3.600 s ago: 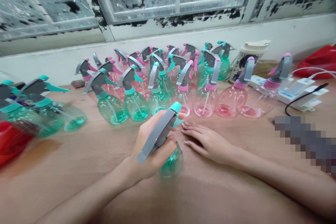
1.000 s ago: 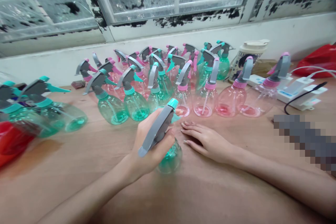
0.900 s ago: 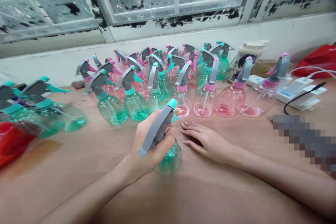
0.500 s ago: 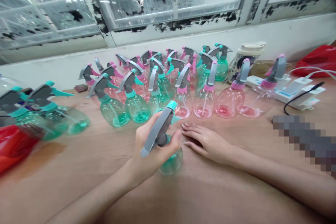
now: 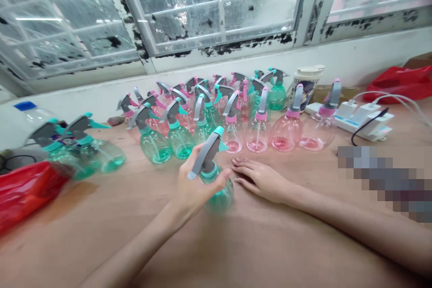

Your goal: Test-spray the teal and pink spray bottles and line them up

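Observation:
My left hand [image 5: 192, 189] is around a green spray bottle [image 5: 221, 199] with a grey and turquoise trigger head, which stands in front of me. The thumb lies across the front of its body, below the collar; the other fingers are mostly hidden behind it. Flat on the table to the right of that bottle rests my right hand [image 5: 263, 179], fingers stretched out, holding nothing. Just beyond both hands is a front row of spray bottles, among them a green one [image 5: 182, 141] and a pink one [image 5: 286, 130], with several more behind.
More green spray bottles [image 5: 110, 157] stand at the left, near a red plastic bag [image 5: 30, 191] and a blue-capped clear bottle [image 5: 25, 107]. A lidded cup [image 5: 307, 83], a power strip [image 5: 362, 123] with cables and another red bag [image 5: 400, 83] are at the right.
The view has tilted up and shifted. My left thumb has straightened away from the bottle's neck, baring the turquoise collar and more of the body. My right hand stays flat.

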`<action>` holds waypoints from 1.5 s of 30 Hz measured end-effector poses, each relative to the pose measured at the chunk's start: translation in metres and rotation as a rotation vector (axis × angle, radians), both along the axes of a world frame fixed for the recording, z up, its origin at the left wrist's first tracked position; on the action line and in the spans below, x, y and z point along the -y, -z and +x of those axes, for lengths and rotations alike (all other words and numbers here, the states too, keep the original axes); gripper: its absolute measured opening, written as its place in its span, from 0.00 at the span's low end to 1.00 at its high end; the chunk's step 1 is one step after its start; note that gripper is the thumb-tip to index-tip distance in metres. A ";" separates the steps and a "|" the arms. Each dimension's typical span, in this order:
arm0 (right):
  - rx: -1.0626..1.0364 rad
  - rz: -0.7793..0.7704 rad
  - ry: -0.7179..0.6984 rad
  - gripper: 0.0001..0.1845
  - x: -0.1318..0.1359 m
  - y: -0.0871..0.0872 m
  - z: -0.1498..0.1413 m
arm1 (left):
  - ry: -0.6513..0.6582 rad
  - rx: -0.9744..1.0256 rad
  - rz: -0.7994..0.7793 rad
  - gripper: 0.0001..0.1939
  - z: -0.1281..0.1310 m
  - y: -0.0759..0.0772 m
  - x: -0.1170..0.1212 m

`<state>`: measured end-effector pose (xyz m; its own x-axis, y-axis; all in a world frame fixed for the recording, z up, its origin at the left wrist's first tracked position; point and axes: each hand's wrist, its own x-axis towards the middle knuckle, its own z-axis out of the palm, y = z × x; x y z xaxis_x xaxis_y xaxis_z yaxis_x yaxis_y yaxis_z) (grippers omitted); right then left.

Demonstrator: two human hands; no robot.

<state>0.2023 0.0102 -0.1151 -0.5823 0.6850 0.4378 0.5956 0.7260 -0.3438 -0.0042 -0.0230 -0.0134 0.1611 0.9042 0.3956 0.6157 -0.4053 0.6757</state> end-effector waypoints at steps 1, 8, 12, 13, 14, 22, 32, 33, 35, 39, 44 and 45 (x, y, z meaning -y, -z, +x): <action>0.006 0.003 0.000 0.18 0.000 0.001 0.000 | 0.020 0.012 0.000 0.25 -0.003 0.001 0.002; 0.053 0.022 0.007 0.19 -0.002 0.003 0.000 | 0.042 -0.120 -0.079 0.19 -0.019 -0.005 0.016; 0.139 0.030 0.048 0.19 0.000 0.002 -0.002 | 0.066 -0.086 -0.080 0.15 -0.028 -0.006 0.023; 0.172 0.032 0.064 0.19 0.000 0.001 -0.002 | 0.065 -0.088 -0.072 0.15 -0.033 -0.005 0.025; 0.205 0.035 0.080 0.19 0.001 0.000 -0.004 | 0.056 -0.096 -0.067 0.15 -0.038 -0.004 0.027; 0.308 0.007 0.168 0.13 0.000 -0.026 -0.032 | -0.221 -0.267 0.025 0.20 -0.122 -0.001 0.038; 0.115 -0.092 0.188 0.16 -0.019 -0.099 -0.134 | -0.620 -0.414 0.104 0.25 -0.221 0.000 0.012; 0.089 -0.102 0.195 0.17 -0.022 -0.104 -0.147 | -0.643 -0.427 0.105 0.26 -0.224 0.000 0.008; 0.035 -0.133 0.216 0.21 -0.030 -0.114 -0.170 | -0.684 -0.464 0.103 0.26 -0.227 -0.004 0.001; -0.059 -0.242 0.254 0.30 -0.048 -0.122 -0.205 | -0.721 -0.561 0.086 0.26 -0.224 -0.014 -0.010; -0.108 -0.351 0.252 0.34 -0.066 -0.122 -0.230 | -0.711 -0.619 0.052 0.27 -0.220 -0.019 -0.027; -0.107 -0.361 0.251 0.34 -0.069 -0.122 -0.233 | -0.711 -0.620 0.044 0.28 -0.220 -0.019 -0.031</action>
<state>-0.0310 0.0792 0.0065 -0.3429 0.9192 0.1938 0.6852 0.3859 -0.6177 -0.2239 0.0081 0.0054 -0.2298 0.8576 0.4601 0.9727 0.1864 0.1384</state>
